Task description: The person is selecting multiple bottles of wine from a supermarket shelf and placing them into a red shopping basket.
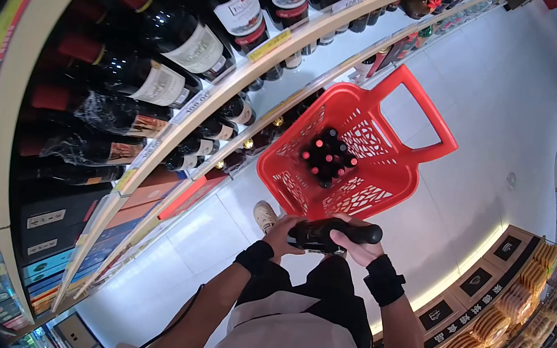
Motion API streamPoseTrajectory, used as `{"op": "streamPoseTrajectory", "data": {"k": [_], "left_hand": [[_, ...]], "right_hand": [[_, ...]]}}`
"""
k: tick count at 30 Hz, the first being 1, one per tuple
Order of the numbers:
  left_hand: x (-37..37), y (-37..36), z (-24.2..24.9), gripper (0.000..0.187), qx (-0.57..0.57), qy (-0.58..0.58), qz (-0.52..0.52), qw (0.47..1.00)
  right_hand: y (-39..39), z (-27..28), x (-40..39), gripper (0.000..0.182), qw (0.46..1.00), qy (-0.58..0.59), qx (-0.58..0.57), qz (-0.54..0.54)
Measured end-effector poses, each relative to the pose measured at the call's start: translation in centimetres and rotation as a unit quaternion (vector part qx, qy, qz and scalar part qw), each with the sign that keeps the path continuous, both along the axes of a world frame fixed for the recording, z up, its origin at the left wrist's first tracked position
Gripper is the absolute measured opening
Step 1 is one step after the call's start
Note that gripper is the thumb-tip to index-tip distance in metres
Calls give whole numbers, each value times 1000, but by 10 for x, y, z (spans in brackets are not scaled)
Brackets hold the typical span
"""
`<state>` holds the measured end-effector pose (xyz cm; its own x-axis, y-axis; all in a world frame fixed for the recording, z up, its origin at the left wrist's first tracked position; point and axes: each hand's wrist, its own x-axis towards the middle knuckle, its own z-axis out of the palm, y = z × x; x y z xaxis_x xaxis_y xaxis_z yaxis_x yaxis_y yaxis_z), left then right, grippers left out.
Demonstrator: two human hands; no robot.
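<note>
A dark wine bottle (316, 233) lies sideways across both my hands, its neck pointing right. My left hand (281, 234) grips the base end. Around the shoulder and neck end, my right hand (354, 242) is closed, with the thumb on top. Just beyond the bottle stands a red plastic shopping basket (382, 197) with its handle swung to the upper right. Inside it several dark bottles (328, 158) stand upright in a cluster, with red and dark caps.
Curved shelves (266, 58) with wine bottles (197, 45) and price tags run along the left. Boxes (65, 222) fill the lower left shelf. At right is a counter of stacked packaged food (485, 324). A shoe (264, 216) shows beside the basket on the tiled floor (492, 126).
</note>
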<state>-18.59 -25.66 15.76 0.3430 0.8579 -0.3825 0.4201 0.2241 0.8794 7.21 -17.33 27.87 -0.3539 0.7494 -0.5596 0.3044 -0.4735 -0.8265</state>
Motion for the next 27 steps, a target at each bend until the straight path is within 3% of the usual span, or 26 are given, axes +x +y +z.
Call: {"op": "streamPoseTrajectory", "data": {"k": [1, 4, 8, 12, 18, 24, 25, 27], "left_hand": [[3, -1, -10, 98, -6, 16, -1, 1000], [6, 2, -26, 101, -1, 91, 5, 996], [5, 23, -50, 104, -42, 86, 14, 995], [16, 42, -64, 102, -7, 87, -15, 996], [39, 66, -77, 100, 39, 43, -47, 997], [12, 66, -110, 68, 82, 191, 48, 977], [3, 70, -114, 51, 78, 196, 99, 972], [-21, 78, -125, 41, 93, 254, 97, 958]], "right_hand": [[-3, -11, -1, 53, 999, -29, 44, 12], [-8, -16, -8, 50, 999, -32, 33, -27], [-1, -46, -3, 49, 995, -78, 57, -16], [-10, -100, 5, 52, 993, -74, 90, -36], [2, -117, -13, 53, 981, -131, 144, -7], [12, -160, -39, 51, 977, -125, 168, 31], [15, -167, -44, 50, 975, -123, 180, 41], [19, -187, -54, 49, 971, -121, 197, 61]]}}
